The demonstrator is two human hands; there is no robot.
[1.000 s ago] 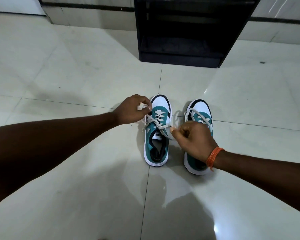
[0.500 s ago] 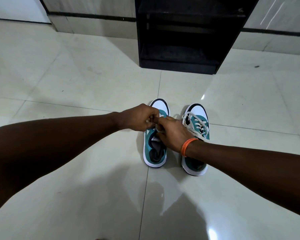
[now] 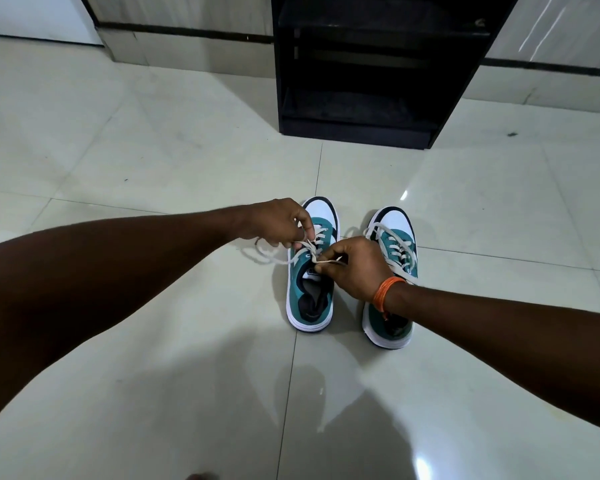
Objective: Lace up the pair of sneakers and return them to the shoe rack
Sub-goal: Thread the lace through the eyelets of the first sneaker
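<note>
- Head view, far left: the left hand [image 3: 280, 221] is pinched shut on one strand of the white lace [image 3: 305, 252], with a slack loop of it trailing onto the tiled floor [image 3: 153, 168] beside the shoe. If that loop is not drawn in, the knot could likely set loose or lopsided.
- Left sneaker [image 3: 310, 289] stands on the floor with its toe towards the rack, and both hands work over its tongue. A hard sideways tug might tip or slide it on the glossy tile, since nothing pins it down.
- Right hand [image 3: 355, 268] is closed, thumb and forefinger nipping the other strand just above the tongue. The two strands cross between the hands; letting either slip now would probably undo the crossing.
- Right sneaker [image 3: 394, 271] sits just beside its partner, partly under the right wrist, already laced though I cannot tell whether it is tied. The forearm could nudge it.
- Shoe rack [image 3: 368, 64] stands well apart beyond the toes, its lower shelf dark; what lies inside is unclear.
</note>
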